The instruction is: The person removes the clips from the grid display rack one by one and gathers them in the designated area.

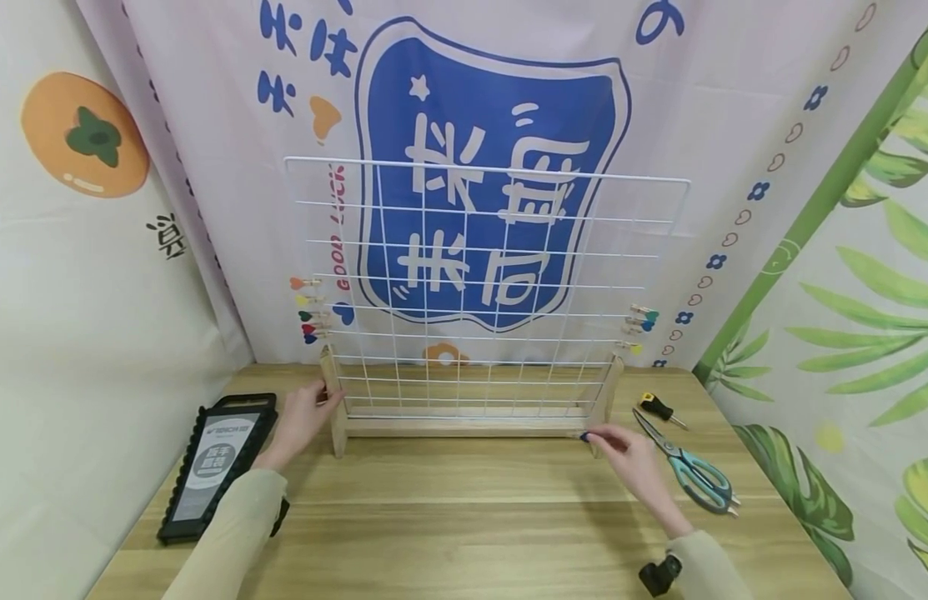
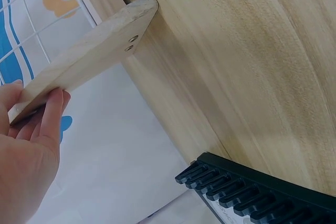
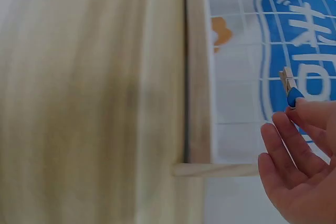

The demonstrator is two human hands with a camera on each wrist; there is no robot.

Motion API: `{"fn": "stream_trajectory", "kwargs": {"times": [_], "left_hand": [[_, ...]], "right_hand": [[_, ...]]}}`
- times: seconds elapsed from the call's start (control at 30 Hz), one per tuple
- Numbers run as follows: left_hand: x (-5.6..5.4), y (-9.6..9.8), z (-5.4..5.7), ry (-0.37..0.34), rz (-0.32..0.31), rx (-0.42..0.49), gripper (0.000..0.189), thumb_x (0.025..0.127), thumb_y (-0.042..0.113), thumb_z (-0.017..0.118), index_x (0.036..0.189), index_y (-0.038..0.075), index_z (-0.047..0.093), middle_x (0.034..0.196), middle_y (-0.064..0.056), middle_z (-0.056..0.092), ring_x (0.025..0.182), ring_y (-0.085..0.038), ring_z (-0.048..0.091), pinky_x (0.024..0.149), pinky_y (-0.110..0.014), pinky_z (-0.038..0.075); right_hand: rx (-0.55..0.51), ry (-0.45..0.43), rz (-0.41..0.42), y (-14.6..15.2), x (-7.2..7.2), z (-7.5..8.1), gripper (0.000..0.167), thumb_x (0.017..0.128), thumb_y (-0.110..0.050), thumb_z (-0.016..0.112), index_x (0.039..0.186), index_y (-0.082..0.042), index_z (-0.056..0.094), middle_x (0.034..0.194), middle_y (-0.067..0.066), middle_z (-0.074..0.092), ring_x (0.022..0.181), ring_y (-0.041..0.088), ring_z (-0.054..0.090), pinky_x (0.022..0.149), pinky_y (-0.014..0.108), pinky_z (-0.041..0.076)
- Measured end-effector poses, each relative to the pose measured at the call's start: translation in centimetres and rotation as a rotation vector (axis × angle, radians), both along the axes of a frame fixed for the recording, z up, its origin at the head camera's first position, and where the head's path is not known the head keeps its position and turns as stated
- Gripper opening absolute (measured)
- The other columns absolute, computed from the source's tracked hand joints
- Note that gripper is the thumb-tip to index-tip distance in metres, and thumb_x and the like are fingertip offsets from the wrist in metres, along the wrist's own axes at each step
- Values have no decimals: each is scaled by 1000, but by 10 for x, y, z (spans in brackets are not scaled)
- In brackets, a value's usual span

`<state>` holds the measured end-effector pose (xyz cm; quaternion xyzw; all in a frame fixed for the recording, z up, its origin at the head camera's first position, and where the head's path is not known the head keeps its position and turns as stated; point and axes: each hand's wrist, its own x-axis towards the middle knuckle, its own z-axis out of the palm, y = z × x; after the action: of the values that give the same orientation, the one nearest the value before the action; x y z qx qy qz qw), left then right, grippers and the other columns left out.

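Observation:
A white wire grid (image 1: 486,170) stands upright in a wooden base (image 1: 471,432) on the table. My left hand (image 1: 302,419) grips the base's left side post (image 2: 89,45), thumb on one face and fingers on the other. Between thumb and index finger, my right hand (image 1: 627,457) pinches a small wooden clothespin (image 3: 286,80) with a blue heart on it, near the grid's lower right corner. The other right fingers are loosely spread. Several heart clothespins (image 1: 308,328) in orange, yellow, green, red and blue line the grid's left edge. More clothespins (image 1: 648,317) hang on its right edge.
A black toothed plastic holder (image 1: 180,475) with a printed label lies left of my left forearm. Scissors (image 1: 681,458) with teal handles and a yellow-black screwdriver (image 1: 657,407) lie right of my right hand. Behind the table (image 1: 433,525) hangs a printed curtain (image 1: 704,108).

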<state>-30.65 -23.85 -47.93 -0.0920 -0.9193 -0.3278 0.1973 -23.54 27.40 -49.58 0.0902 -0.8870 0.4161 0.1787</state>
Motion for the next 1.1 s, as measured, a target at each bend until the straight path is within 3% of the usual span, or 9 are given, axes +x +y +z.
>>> {"fn": "stream_trajectory", "kwargs": {"times": [0.2,0.4,0.6,0.9,1.1], "left_hand": [[1,0,-1,0,8,-2,24,96,15,65,94,-9,66,94,-30,72,86,-41,72,73,-49,59],[2,-1,0,-16,12,-8,25,96,16,65,93,-8,66,94,-30,72,82,-37,71,69,-46,59],[2,-2,-1,-21,14,-13,24,96,17,65,91,-7,66,92,-28,73,76,-31,70,63,-40,57],[2,-1,0,-22,14,-15,23,96,15,65,92,-7,66,92,-29,72,77,-33,71,63,-40,57],[0,-1,1,-15,15,-11,20,95,13,66,89,-6,66,89,-27,73,70,-24,66,56,-28,50]], "right_hand": [[79,-53,67,-14,-6,-25,9,88,-11,74,97,-9,76,92,6,77,77,9,69,69,18,55],[160,-118,96,-25,-9,-38,8,87,-13,75,95,-13,77,94,3,77,80,10,70,72,18,54],[231,-124,135,-30,-11,-45,6,88,-15,74,93,-13,77,92,2,76,76,4,65,68,18,51],[287,-99,169,-31,-13,-47,3,87,-12,74,90,-12,77,85,-1,73,71,-1,55,62,18,44],[315,-77,189,-31,-14,-47,4,88,-11,74,88,-8,76,80,-1,68,67,-2,47,59,17,40]]}}
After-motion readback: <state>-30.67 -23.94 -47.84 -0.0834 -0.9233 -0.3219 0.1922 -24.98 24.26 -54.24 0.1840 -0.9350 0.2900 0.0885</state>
